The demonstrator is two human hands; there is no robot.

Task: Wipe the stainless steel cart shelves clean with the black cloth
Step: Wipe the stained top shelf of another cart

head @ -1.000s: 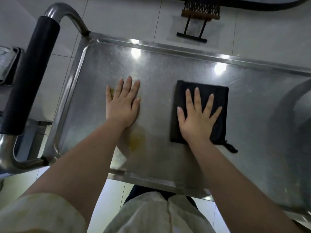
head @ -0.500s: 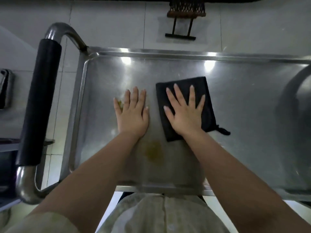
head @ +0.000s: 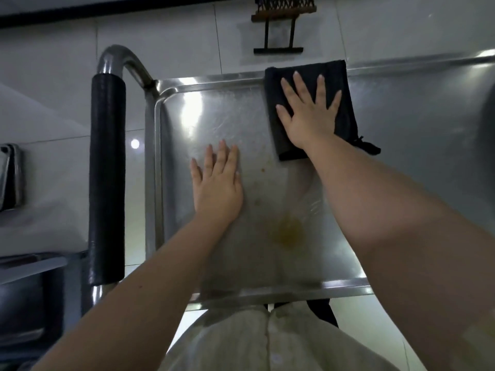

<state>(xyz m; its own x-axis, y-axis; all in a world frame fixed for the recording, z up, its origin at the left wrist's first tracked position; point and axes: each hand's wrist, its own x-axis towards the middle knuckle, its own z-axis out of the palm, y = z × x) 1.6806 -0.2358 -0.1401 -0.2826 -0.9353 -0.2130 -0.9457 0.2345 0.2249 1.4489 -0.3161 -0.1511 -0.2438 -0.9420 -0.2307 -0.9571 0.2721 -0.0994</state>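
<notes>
The stainless steel cart's top shelf (head: 214,121) fills the middle of the head view. A folded black cloth (head: 345,89) lies at the shelf's far rim, partly over the edge. My right hand (head: 308,111) presses flat on the cloth with fingers spread and straight. My left hand (head: 217,186) rests flat on the bare steel nearer the left end, fingers straight and close together. A yellow stain (head: 288,232) sits on the shelf between my forearms, with small brown specks above it.
The cart's push handle with black foam grip (head: 107,180) runs along the left end. A dark metal-legged stand (head: 278,28) is on the tiled floor beyond the far rim. Another steel object (head: 10,175) lies at the far left.
My right hand slid the cloth away from me to the far rim of the shelf. My left hand stayed flat on the steel. The view shifted over the cart's left end.
</notes>
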